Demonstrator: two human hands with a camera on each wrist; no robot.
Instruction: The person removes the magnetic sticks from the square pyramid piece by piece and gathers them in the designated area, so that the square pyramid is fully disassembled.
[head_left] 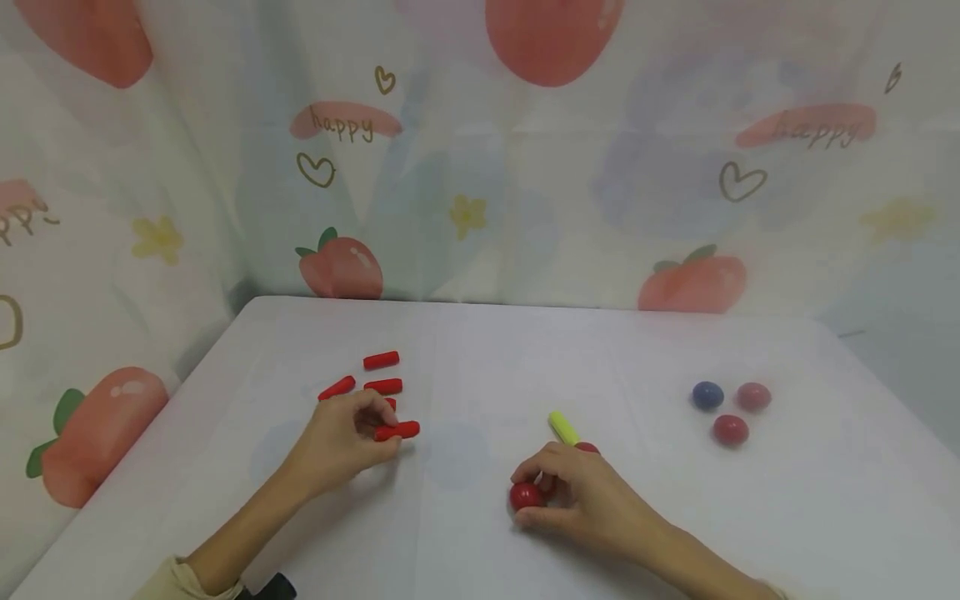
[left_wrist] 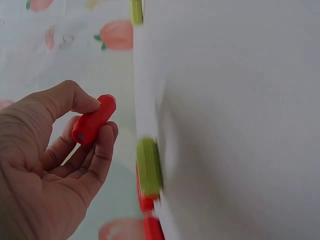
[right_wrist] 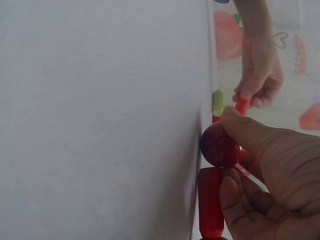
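My left hand (head_left: 345, 437) pinches a short red rod (left_wrist: 95, 119) between thumb and fingers, above the table. Several similar red rods (head_left: 381, 360) lie around and behind that hand, some partly covered by it. A green rod (left_wrist: 149, 167) shows beside them in the left wrist view; in the head view the hand hides it. With thumb and fingers, my right hand (head_left: 592, 500) holds a glossy red ball (head_left: 525, 497) at the table surface. Right by the ball is another red rod (right_wrist: 211, 202), mostly hidden behind the fingers in the head view.
Beyond the right hand lies a yellow-green rod (head_left: 562, 427), with a dark red ball (head_left: 587, 447) at its near end. Blue (head_left: 707, 396), pink (head_left: 753, 397) and red (head_left: 731, 430) balls sit at the right. A printed curtain (head_left: 525, 167) hangs behind the white table (head_left: 480, 350).
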